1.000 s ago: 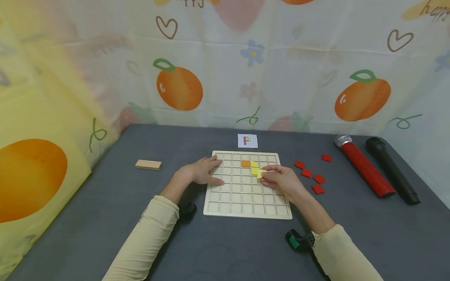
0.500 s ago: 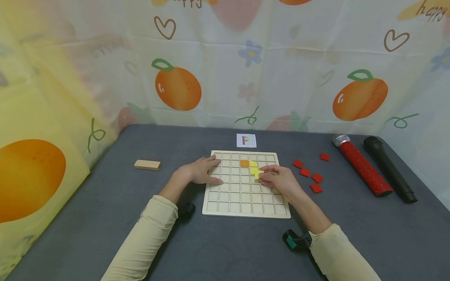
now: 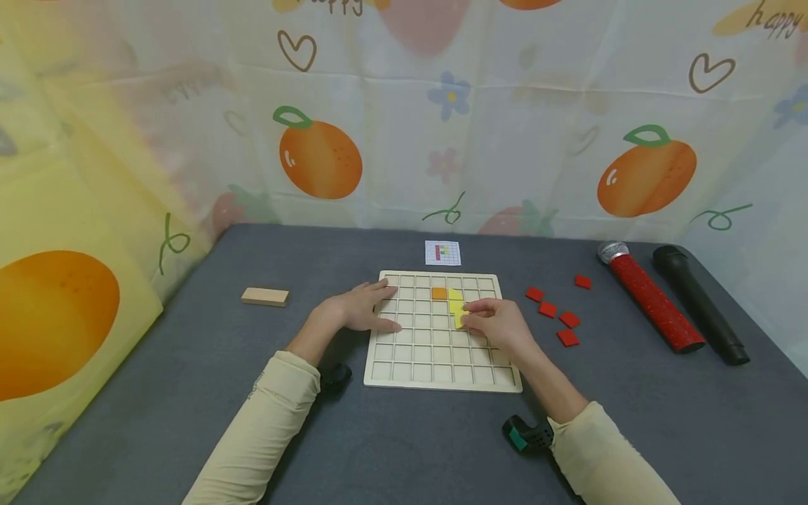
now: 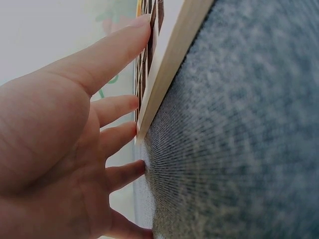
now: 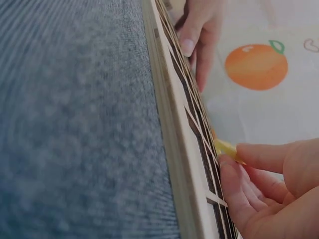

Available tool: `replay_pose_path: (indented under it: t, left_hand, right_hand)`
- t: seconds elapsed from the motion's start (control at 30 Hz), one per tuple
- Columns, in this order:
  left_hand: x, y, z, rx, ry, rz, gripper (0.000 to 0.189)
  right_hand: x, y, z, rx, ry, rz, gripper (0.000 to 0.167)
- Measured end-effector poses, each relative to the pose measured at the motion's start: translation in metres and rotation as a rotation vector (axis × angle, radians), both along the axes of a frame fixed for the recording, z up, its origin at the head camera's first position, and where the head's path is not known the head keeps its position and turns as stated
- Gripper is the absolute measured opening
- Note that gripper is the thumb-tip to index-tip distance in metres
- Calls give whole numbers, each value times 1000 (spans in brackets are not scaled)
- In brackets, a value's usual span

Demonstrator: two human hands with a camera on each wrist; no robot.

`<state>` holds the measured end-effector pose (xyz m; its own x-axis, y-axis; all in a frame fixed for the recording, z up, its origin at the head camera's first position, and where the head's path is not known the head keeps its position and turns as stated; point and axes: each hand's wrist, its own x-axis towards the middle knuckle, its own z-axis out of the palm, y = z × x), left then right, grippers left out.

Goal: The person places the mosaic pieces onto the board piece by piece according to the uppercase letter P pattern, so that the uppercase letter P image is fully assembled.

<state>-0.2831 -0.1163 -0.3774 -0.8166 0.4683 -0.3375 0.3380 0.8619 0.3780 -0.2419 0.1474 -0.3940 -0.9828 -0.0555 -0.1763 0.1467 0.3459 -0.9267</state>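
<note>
A pale wooden grid board lies flat on the dark table. My left hand rests on its left edge with fingers spread; in the left wrist view the thumb reaches over the board's rim and the lower fingers touch the table. Between thumb and fingers, my right hand pinches a yellow tile at the grid, just below two other yellow tiles in their cells. Left of the upper one sits an orange tile. Fingers partly hide the pinched tile in the right wrist view.
Several red tiles lie scattered right of the board. Beyond them are a red microphone and a black one. A small printed grid card lies behind the board, and a wooden block at the left.
My right hand has moved slightly toward me and left, bringing the yellow tile down to the cell below the other yellow ones. The left hand has stayed put on the board.
</note>
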Motion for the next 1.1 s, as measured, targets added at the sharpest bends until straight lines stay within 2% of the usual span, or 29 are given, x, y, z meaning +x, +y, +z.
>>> replay_pose_path:
  t: [0.27, 0.57, 0.77, 1.1]
  left_hand:
    - [0, 0, -1, -14, -5, 8, 83]
    - [0, 1, -1, -5, -8, 27, 82]
    - [0, 0, -2, 2, -10, 14, 82]
    - [0, -1, 0, 3, -8, -1, 82]
  right_hand:
    - [-1, -3, -1, 21, -22, -24, 24]
    - [-7, -6, -1, 107, -20, 4, 23]
    - [-7, -6, 1, 146, -5, 33, 22]
    - [-6, -6, 5, 109, -8, 28, 25]
